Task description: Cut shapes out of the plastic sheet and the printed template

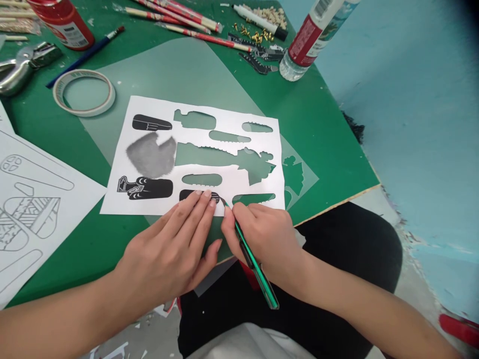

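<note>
A white paper sheet (228, 112) with several cut-out openings and black printed shapes lies on a translucent plastic sheet (179, 65). My left hand (175, 239) rests flat on its lower edge, fingers stretched over a small black printed shape (184, 194). In my right hand (262, 234) is a green craft knife (258, 274), gripped like a pen. Its tip touches the paper at the right end of that shape, beside my left fingertips. A larger black figure (157, 189) and a grey patch (151, 154) are printed on the left side.
A tape roll (84, 110), blue paintbrush (86, 55), hole punch (22, 70) and red jar (65, 25) stand or lie at left. Line-drawn paper (48, 174) is at lower left. Wrapped sticks (179, 15), a marker (258, 21), gold fasteners (256, 36) and a bottle (305, 45) are at the back.
</note>
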The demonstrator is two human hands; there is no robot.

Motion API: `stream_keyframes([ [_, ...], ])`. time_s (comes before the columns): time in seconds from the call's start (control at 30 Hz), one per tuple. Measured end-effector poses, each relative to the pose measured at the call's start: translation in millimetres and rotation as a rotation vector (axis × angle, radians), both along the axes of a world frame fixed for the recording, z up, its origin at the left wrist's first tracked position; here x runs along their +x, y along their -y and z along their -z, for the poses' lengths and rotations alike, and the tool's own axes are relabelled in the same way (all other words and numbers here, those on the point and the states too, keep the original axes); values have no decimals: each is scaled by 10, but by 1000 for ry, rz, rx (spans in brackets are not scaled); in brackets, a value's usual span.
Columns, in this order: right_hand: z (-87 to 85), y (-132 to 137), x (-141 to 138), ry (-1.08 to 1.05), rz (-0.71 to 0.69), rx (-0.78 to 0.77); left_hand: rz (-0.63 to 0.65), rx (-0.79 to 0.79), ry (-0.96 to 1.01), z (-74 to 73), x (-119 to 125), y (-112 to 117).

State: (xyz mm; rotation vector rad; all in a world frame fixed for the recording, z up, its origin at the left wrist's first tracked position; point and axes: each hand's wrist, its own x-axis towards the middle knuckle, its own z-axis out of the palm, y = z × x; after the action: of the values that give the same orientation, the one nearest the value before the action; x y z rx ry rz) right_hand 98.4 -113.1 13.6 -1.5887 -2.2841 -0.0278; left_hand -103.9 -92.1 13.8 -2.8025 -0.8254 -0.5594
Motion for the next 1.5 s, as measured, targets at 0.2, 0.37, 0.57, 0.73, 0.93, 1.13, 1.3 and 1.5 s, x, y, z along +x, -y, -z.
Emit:
stream_keyframes([
  [0.2, 10, 5, 1, -2, -8, 0, -6, 1, 1, 11, 3, 1],
  [0.37, -6, 5, -3, 7, -6, -4, -6, 1, -2, 13, -3, 12],
  [0.57, -22, 11, -20, 15, -4, 2, -6, 7, -5, 10, -4, -1],
  [0.73, -38, 28, -31, 25, 11, -8, -2, 0, -9, 5, -15, -3],
  [0.93, -51, 50, -44, 23, 19, -29, -8, -1, -8, 7, -15, 3],
  [1.13, -46, 73, -41, 17, 22, -52, -10, 9, -26, 2, -13, 17],
  [1.3, -61, -35, 105, -130, -53, -31, -18, -11, -14, 7, -12, 9],
  [1.5, -47, -293, 332, -478, -92, -201, -5, -21, 7, -16, -13, 66],
])
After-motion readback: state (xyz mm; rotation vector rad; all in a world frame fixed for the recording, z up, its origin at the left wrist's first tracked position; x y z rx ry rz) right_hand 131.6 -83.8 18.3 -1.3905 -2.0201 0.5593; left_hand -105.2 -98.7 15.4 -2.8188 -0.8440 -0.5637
